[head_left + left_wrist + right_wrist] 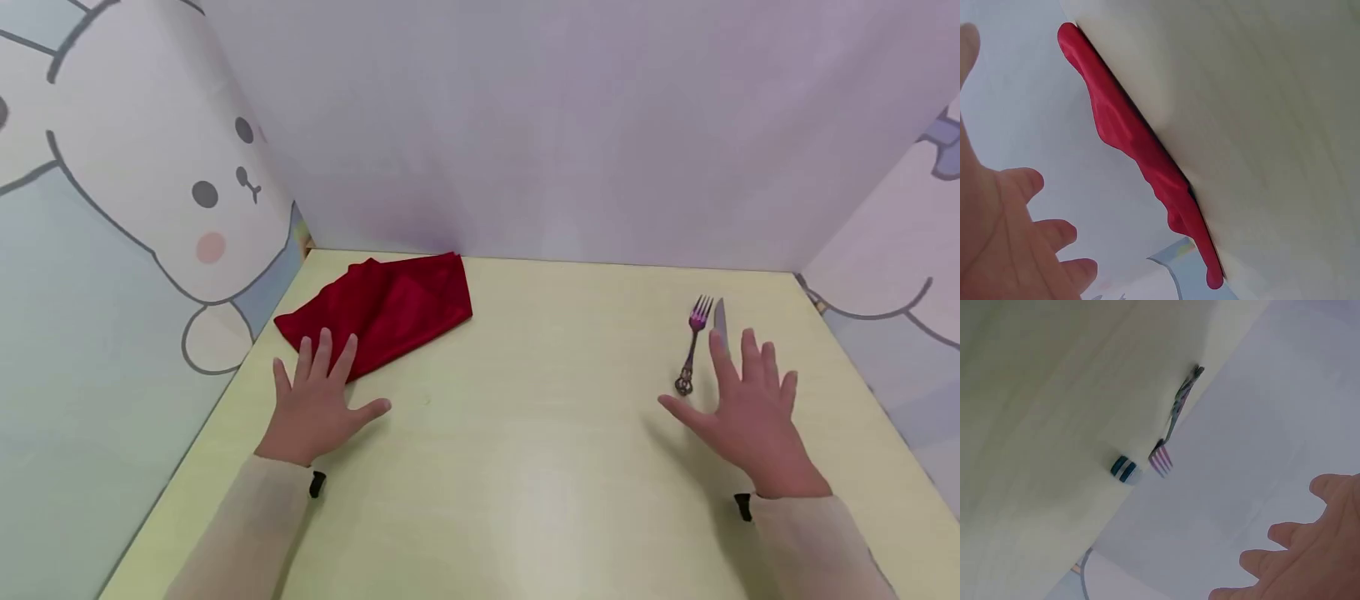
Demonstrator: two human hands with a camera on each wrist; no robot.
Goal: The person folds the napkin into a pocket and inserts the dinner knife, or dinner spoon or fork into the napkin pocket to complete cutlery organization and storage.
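Observation:
My left hand [311, 412] hovers over the left side of the table with its fingers spread, just in front of a folded red cloth [408, 300]. In the left wrist view the cloth [1132, 137] lies flat along the tabletop, apart from the fingers. On the right, my right hand [753, 429] is held above the table, fingers spread and holding nothing. A fork [691, 354] with an ornate handle lies just beyond its thumb, tines pointing away. Beside the fork is a knife [720, 315]; the hand hides its lower part. A striped blue-and-white handle end [1124, 469] shows near the fork in the right wrist view.
The pale wooden table [517, 433] meets a plain light wall [555, 133] at its back edge. Panels with cartoon animal drawings [172, 167] stand along both sides. A small black piece [318, 484] sits at each sleeve cuff.

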